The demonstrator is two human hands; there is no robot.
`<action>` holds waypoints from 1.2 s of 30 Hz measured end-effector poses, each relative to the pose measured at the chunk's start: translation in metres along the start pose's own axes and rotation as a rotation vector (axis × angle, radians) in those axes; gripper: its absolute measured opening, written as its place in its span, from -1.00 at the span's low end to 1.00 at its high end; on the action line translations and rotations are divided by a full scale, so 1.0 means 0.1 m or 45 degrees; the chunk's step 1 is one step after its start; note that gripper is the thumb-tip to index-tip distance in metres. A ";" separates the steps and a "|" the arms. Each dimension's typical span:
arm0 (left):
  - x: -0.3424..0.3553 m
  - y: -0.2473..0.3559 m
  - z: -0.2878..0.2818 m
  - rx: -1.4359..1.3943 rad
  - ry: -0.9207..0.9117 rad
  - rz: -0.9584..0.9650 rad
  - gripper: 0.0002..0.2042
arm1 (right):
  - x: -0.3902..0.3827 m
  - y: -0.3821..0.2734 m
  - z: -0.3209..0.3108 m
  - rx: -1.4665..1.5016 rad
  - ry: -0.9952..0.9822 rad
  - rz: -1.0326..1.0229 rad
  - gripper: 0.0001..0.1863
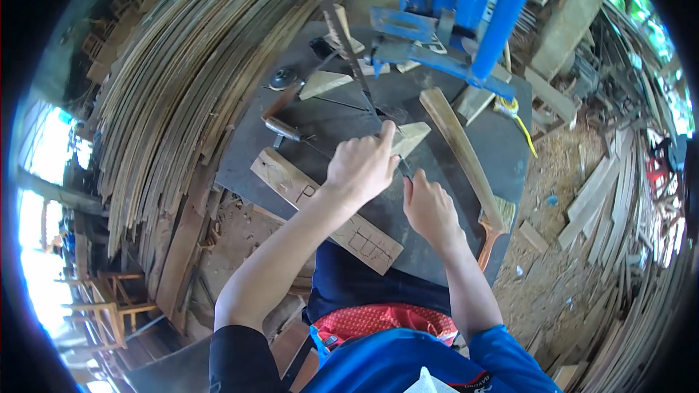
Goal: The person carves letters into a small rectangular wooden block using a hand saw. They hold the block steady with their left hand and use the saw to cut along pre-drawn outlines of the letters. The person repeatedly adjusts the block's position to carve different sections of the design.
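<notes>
Over a dark worktable, my left hand is closed, its index finger pointing away from me along a thin dark bar. What lies inside its fingers is hidden. A pale wedge of wood sits just beyond its fingertips. Close by on the right, my right hand is closed around the end of a thin dark tool; its kind cannot be made out. Beneath my left forearm lies a wooden board with dark line markings. A long wooden bar slants to the right of my hands.
A brush lies at the table's right edge, a yellow tape measure farther back. Blue metal equipment stands at the far side. A tool with a wooden handle rests at left. Stacked wood strips fill the left.
</notes>
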State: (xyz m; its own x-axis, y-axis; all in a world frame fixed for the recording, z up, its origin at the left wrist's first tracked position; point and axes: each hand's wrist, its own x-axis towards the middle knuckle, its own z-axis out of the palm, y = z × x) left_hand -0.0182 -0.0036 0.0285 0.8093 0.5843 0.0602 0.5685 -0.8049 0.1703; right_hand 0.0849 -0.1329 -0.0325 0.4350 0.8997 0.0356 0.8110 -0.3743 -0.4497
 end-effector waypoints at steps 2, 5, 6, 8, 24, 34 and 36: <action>0.03 0.03 -0.01 -0.022 -0.012 -0.015 -0.49 | 0.07 0.06 -0.03 -0.028 -0.011 -0.038 -0.66; 0.03 0.04 0.00 -0.029 0.004 -0.017 -0.54 | 0.11 0.07 -0.10 -0.016 -0.024 -0.091 -0.65; 0.02 0.05 0.04 -0.007 0.061 -0.008 -0.57 | 0.10 0.09 -0.09 -0.021 -0.026 -0.111 -0.65; -0.01 0.10 0.04 -0.035 0.037 -0.006 -0.58 | 0.08 0.09 -0.09 -0.041 -0.052 -0.098 -0.64; -0.41 0.21 0.04 -0.056 0.025 0.164 -0.57 | -0.52 0.04 -0.06 -0.061 -0.052 -0.012 -0.65; -0.20 0.22 0.15 -0.072 0.048 0.186 -0.64 | -0.38 0.08 -0.02 0.016 0.028 0.112 -0.66; -0.11 0.21 0.17 -0.085 0.095 0.174 -0.66 | -0.21 0.10 0.02 0.003 0.067 0.111 -0.66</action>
State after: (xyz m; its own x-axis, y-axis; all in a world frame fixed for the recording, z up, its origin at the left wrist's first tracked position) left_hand -0.0125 -0.0282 0.0144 0.8638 0.4777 0.1600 0.4405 -0.8703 0.2203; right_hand 0.0832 -0.1553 -0.0401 0.5239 0.8507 0.0434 0.7685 -0.4500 -0.4549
